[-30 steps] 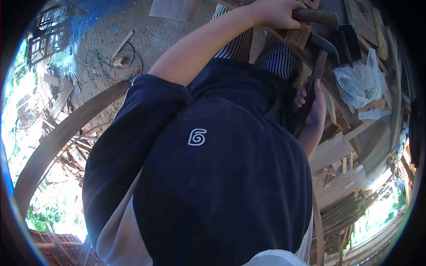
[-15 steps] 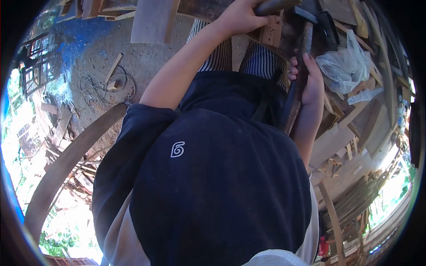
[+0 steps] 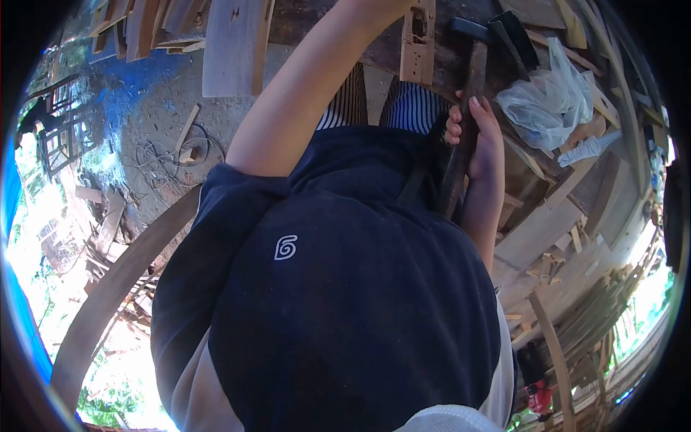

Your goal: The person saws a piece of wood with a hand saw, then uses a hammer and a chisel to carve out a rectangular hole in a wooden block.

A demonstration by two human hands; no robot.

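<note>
My right hand (image 3: 481, 133) is closed round the wooden handle of a hammer (image 3: 471, 72). The hammer's dark metal head points to the top, and the handle's lower end lies against my dark shirt. At the top edge, only the wrist side of my left hand (image 3: 381, 9) shows; its fingers are cut off by the frame. Close to it is a wood piece (image 3: 417, 43) with a slot and small holes, lying on a dark work surface (image 3: 309, 13). A black object (image 3: 515, 43) lies just right of the hammer head.
A clear plastic bag (image 3: 551, 101) and wood offcuts (image 3: 540, 234) lie at the right. A wide board (image 3: 234, 50) juts out at the upper left, above tangled wire (image 3: 162, 158) on the floor. A curved wooden strip (image 3: 122, 281) stands at the left.
My left hand has moved up, mostly out of view, and the dark bar it held no longer shows. My right hand and the hammer have shifted slightly left and down.
</note>
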